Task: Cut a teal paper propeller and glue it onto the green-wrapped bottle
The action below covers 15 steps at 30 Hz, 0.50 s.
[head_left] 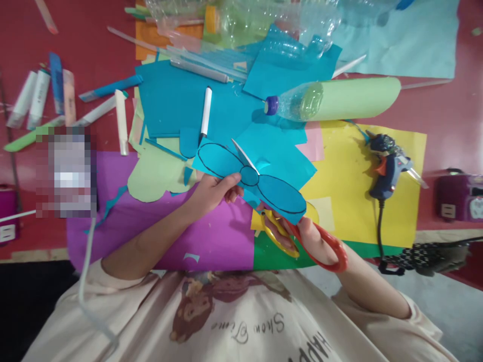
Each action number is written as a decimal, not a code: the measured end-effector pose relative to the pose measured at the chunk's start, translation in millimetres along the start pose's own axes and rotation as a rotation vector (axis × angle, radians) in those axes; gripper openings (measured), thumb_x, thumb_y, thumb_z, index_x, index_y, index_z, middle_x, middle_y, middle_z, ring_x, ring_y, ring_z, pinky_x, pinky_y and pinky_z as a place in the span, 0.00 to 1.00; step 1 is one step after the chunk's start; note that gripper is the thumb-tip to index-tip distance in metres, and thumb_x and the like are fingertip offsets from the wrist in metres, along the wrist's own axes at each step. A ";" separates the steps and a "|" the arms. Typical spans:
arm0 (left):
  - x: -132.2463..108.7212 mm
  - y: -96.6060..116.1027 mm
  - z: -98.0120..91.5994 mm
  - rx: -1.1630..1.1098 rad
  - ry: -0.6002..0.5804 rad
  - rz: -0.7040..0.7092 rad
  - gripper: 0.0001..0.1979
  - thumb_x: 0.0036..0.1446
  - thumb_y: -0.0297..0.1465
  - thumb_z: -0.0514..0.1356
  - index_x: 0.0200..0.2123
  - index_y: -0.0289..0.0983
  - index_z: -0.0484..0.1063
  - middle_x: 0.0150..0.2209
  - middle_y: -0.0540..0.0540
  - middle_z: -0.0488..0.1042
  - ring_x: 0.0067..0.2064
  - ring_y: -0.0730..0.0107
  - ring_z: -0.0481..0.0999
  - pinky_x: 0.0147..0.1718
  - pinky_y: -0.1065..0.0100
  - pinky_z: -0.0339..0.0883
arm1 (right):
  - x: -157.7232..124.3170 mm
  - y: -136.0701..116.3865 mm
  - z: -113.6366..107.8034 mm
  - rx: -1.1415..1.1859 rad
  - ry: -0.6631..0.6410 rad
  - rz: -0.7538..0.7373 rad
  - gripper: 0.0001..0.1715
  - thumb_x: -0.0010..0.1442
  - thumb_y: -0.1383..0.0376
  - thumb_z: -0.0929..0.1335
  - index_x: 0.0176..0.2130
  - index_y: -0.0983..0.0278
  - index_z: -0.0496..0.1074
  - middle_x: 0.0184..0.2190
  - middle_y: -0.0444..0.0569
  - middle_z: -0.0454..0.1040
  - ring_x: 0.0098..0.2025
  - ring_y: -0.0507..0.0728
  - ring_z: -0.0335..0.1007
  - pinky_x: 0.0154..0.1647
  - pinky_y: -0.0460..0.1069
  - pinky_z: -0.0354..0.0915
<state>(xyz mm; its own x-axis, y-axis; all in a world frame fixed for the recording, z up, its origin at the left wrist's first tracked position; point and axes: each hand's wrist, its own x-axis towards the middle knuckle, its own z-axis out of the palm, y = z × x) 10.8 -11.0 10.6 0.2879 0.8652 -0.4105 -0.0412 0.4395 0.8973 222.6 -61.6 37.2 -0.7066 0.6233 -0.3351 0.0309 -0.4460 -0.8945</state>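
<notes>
The left hand, thumb on top and fingers curled beneath, pinches a blue paper piece near the centre of the frame. On it, black lines draw two long ovals joined by a small circle, slanting from upper left to lower right. The right hand is closed around the scissors, its fingers through the red and yellow handles, which stand apart; one pale blade rises past the paper's upper edge, just beside the drawn circle — the other blade is hidden.

Above them, a white marker with a black cap lies on blue sheets. A bottle with a purple cap, its body wrapped in pale green paper, lies on its side in the upper right. Farther right, a glue gun rests on a yellow sheet. More markers lie on the red counter at upper left — and a purple sheet spreads below the left hand.
</notes>
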 end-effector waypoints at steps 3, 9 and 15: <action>-0.5 1.2 1.0 -0.040 0.007 -0.011 0.14 0.46 0.39 0.60 0.17 0.36 0.65 0.15 0.50 0.71 0.16 0.80 0.65 0.16 0.74 0.59 | 1.4 -6.9 1.6 -0.024 0.039 -0.032 0.34 0.58 0.32 0.56 0.28 0.58 0.51 0.19 0.37 0.50 0.18 0.49 0.42 0.16 0.49 0.45; -0.4 1.7 -0.7 -0.033 -0.019 -0.013 0.13 0.46 0.39 0.59 0.18 0.36 0.65 0.16 0.48 0.73 0.16 0.79 0.66 0.16 0.73 0.59 | 1.7 -14.9 1.4 -0.102 0.065 -0.006 0.37 0.55 0.29 0.56 0.28 0.59 0.52 0.22 0.39 0.45 0.22 0.50 0.40 0.19 0.49 0.44; -1.0 -1.7 -4.5 0.060 -0.014 -0.033 0.15 0.51 0.37 0.57 0.16 0.37 0.66 0.16 0.49 0.72 0.16 0.77 0.65 0.17 0.71 0.58 | -1.0 -13.7 -3.3 -0.129 0.078 0.008 0.37 0.53 0.29 0.57 0.28 0.59 0.53 0.27 0.42 0.49 0.25 0.51 0.42 0.19 0.48 0.47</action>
<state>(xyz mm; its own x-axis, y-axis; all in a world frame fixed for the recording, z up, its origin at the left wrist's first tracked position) 6.4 -11.5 8.8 0.3018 0.8467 -0.4382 0.0256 0.4523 0.8915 225.2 -54.0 48.8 -0.6489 0.6703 -0.3601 0.1308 -0.3679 -0.9206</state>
